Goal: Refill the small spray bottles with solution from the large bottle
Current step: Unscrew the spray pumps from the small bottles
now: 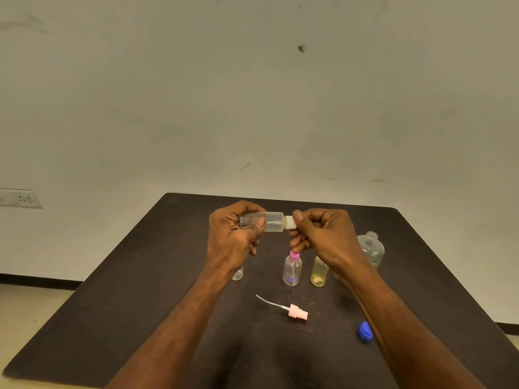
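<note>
My left hand [233, 234] grips a small clear spray bottle [272, 222], held sideways above the dark table [146, 290]. My right hand [323, 234] pinches the white spray cap [290, 222] at its neck. Below stand a clear small bottle with a pink cap [292, 269], a yellowish small bottle [319, 272] partly behind my right wrist, and another small clear bottle [237, 273] mostly hidden by my left wrist. The large clear bottle [371, 248] stands uncapped at the right. A loose pink spray head with its tube [296, 312] lies on the table.
A blue cap [364, 331] lies on the table by my right forearm. The table's far edge meets a pale wall. A wall socket [21, 198] sits at the far left, and floor shows on both sides.
</note>
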